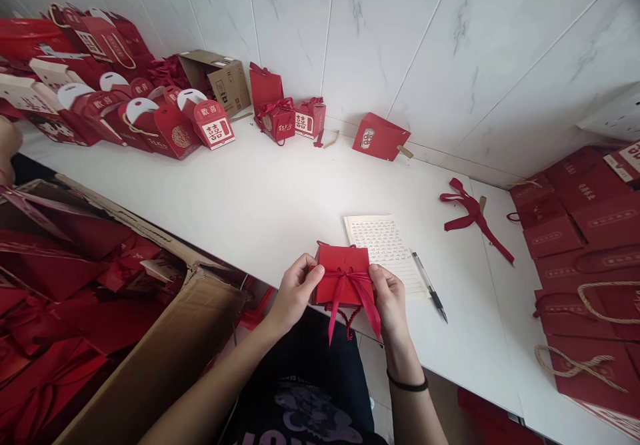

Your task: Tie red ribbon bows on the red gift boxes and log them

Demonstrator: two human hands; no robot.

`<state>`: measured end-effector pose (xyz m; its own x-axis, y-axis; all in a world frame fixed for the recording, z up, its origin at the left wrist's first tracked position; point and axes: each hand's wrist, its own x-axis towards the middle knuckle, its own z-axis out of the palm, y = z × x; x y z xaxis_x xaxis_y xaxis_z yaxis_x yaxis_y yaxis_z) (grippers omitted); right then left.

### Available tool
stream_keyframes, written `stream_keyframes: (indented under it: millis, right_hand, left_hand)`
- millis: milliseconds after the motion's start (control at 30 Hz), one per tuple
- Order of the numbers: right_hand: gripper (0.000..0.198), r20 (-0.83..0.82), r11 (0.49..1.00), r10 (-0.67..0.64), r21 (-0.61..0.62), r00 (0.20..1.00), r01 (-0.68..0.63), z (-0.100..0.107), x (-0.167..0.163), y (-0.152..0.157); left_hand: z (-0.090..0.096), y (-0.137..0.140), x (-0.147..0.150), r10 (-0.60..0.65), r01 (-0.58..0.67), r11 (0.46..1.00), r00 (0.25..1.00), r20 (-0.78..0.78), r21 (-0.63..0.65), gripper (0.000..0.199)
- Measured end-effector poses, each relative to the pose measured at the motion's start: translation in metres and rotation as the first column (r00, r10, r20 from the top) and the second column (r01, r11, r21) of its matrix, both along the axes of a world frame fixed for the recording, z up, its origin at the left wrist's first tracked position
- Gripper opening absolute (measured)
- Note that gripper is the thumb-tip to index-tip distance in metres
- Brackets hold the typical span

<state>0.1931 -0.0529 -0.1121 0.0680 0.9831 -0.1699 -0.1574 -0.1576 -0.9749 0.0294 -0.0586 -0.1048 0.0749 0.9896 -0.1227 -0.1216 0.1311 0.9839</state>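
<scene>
A small red gift box (350, 257) is held at the table's front edge, its top tied with a dark pink ribbon (339, 291) whose two tails hang down over the near side. My left hand (296, 289) grips its left end, thumb on the upper edge. On the opposite end my right hand (389, 291) pinches the corner with thumb and fingers. Red cord dangles beneath the box. Partly behind it lies a notebook (395, 245) covered in handwriting, with a pen (429, 286) slanting along its right side.
Red candy boxes (183, 131) crowd the table's left, near a small brown carton (230, 85). Loose ribbon (467, 208) lies right, before stacked red gift bags (575, 231). A large cardboard box (150, 345) of red packages stands lower left. Another person's hand (7, 145) shows far left.
</scene>
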Motion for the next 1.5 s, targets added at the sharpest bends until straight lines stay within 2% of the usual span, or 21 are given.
stream_keyframes:
  millis: [167,300,467,633,800,867,900,933,1000,1100,1167,1267,1333,1400,1433,1500]
  right_hand:
    - [0.047,0.129,0.998,-0.004,0.060,0.992,-0.004,-0.001,0.004,-0.001]
    - [0.047,0.102,0.997,-0.021,0.083,0.995,0.012,-0.001,0.000,-0.002]
    - [0.048,0.012,0.995,-0.033,0.094,0.999,0.032,-0.008,-0.003,0.000]
    - [0.045,0.007,0.995,-0.011,0.097,1.000,0.010,-0.010,-0.005,0.001]
    - [0.047,0.196,0.997,0.046,0.046,0.980,-0.057,0.003,0.011,-0.005]
    - [0.047,0.343,0.999,-0.008,0.049,0.939,-0.009,0.012,0.033,-0.007]
    - [0.046,0.451,0.995,-0.085,0.078,0.889,0.056,0.015,0.046,-0.008]
    - [0.045,0.559,0.986,-0.168,0.111,0.812,0.128,0.018,0.061,-0.008]
    - [0.041,0.740,0.968,-0.238,0.132,0.629,0.212,0.019,0.089,-0.008]
    - [0.041,0.900,0.973,-0.137,0.043,0.415,0.228,0.011,0.119,-0.007]
    - [0.042,0.936,0.974,-0.042,-0.040,0.350,0.225,0.002,0.127,-0.007]
    - [0.028,0.935,0.976,0.043,-0.114,0.353,0.183,-0.006,0.125,-0.009]
    - [0.021,0.928,0.970,0.083,-0.159,0.364,0.185,-0.005,0.121,-0.008]
    - [0.018,0.921,0.959,0.115,-0.200,0.372,0.199,-0.002,0.120,-0.005]
    - [0.019,0.915,0.953,0.136,-0.226,0.379,0.204,0.000,0.122,-0.003]
    - [0.020,0.900,0.944,0.176,-0.269,0.399,0.190,0.000,0.132,0.002]
  left_hand:
    - [0.002,0.002,-0.005,-0.008,0.009,0.998,1.000,-0.026,0.058,0.031]
    - [-0.008,0.002,-0.004,0.003,-0.001,0.997,1.000,-0.024,0.079,0.031]
    - [-0.022,0.003,-0.001,0.003,0.003,0.984,0.999,-0.033,0.181,0.032]
    - [-0.023,0.006,-0.002,-0.007,0.016,0.983,0.999,-0.048,0.183,0.037]
    - [-0.012,0.014,-0.025,-0.202,0.211,0.971,0.975,-0.092,0.110,0.031]
    - [-0.001,0.018,-0.036,-0.187,0.210,0.969,0.968,-0.168,0.129,0.026]
    - [0.007,0.020,-0.039,-0.159,0.198,0.967,0.960,-0.229,0.158,0.029]
    - [0.017,0.022,-0.040,-0.144,0.208,0.960,0.942,-0.303,0.189,0.036]
    - [0.038,0.026,-0.038,-0.200,0.344,0.911,0.850,-0.487,0.227,0.056]
    - [0.063,0.033,-0.023,-0.319,0.627,0.762,0.582,-0.748,0.163,0.086]
    - [0.070,0.037,-0.013,-0.320,0.728,0.679,0.407,-0.856,0.093,0.095]
    - [0.069,0.042,-0.002,-0.266,0.769,0.639,0.221,-0.938,0.000,0.092]
    - [0.070,0.046,0.000,-0.218,0.764,0.645,0.160,-0.963,-0.019,0.085]
    - [0.076,0.051,-0.001,-0.183,0.750,0.661,0.157,-0.971,-0.003,0.082]
    - [0.082,0.053,-0.004,-0.169,0.732,0.681,0.178,-0.969,0.016,0.082]
    - [0.100,0.059,-0.012,-0.133,0.667,0.740,0.266,-0.955,0.083,0.083]
